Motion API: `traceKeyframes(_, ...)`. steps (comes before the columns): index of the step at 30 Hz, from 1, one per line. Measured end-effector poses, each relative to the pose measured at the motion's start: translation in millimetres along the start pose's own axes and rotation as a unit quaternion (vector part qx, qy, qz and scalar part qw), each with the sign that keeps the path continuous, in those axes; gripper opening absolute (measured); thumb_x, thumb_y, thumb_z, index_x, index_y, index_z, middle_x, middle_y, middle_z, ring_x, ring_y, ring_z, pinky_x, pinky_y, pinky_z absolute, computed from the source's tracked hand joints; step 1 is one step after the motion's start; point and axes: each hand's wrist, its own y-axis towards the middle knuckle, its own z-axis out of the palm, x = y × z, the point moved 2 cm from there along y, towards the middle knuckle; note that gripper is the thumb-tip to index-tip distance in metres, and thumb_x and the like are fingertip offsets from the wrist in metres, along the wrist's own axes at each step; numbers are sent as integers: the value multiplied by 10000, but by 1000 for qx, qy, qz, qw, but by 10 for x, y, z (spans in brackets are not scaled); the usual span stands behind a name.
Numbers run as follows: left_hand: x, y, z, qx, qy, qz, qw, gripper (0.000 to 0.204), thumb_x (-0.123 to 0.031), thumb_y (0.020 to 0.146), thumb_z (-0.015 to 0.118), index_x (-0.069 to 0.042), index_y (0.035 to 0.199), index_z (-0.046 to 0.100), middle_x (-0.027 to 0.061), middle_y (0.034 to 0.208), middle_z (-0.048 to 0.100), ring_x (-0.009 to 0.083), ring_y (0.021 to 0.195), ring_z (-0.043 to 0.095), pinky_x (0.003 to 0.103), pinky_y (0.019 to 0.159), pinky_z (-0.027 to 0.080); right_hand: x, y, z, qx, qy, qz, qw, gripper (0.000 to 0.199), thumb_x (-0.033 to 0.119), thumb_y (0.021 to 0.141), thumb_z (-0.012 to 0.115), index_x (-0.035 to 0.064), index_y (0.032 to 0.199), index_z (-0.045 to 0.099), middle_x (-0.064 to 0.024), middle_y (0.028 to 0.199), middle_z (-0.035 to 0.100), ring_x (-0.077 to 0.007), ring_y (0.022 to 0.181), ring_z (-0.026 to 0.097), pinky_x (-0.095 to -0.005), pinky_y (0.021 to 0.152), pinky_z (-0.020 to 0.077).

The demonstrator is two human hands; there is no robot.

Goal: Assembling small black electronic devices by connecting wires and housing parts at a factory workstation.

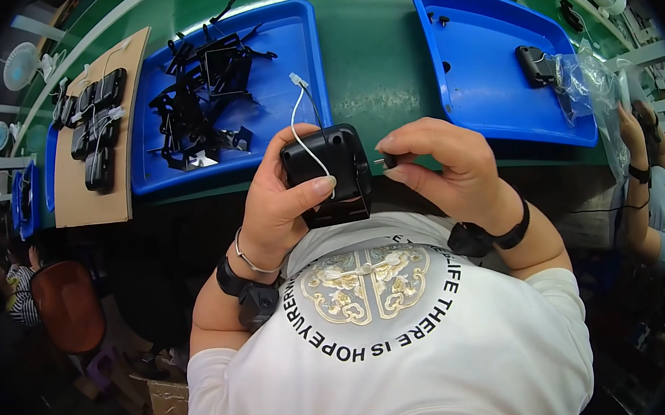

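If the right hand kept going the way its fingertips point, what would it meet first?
Most likely the black housing held in the left hand: the right hand pinches a small dark part beside its edge; depth unclear.

A crumpled clear plastic bag lies over the right blue tray's edge.

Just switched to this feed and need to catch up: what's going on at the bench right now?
A person at a green workbench holds a small black box-shaped unit in the left hand, thumb across its front, with a white wire curling off its top. The right hand pinches a tiny dark part right beside the unit's side. Behind, a blue tray holds a pile of black plastic pieces, and a cardboard sheet carries a row of similar black units.
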Motion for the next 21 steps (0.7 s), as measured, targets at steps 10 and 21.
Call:
traceKeyframes(10, 27, -36, -27, -3, -48, -11, 999, 575, -8, 720, 655, -51, 1216, 366, 99, 1056, 547, 168, 934, 576, 283, 797, 495, -61, 39, 195, -40, 2, -51, 998, 280, -19, 685, 709, 22, 949, 626, -87, 866, 585, -180, 698, 570, -251, 600, 465)
traceKeyframes(21, -8, -3, -6, 14, -3, 20, 1000, 569, 10, 718, 675, -64, 1198, 378, 78, 1042, 540, 138, 931, 557, 275, 820, 477, -94, 49, 247, -52, -105, -77, 990, 160, 15, 735, 667, -3, 882, 607, -103, 787, 580, -211, 639, 551, -269, 515, 429)
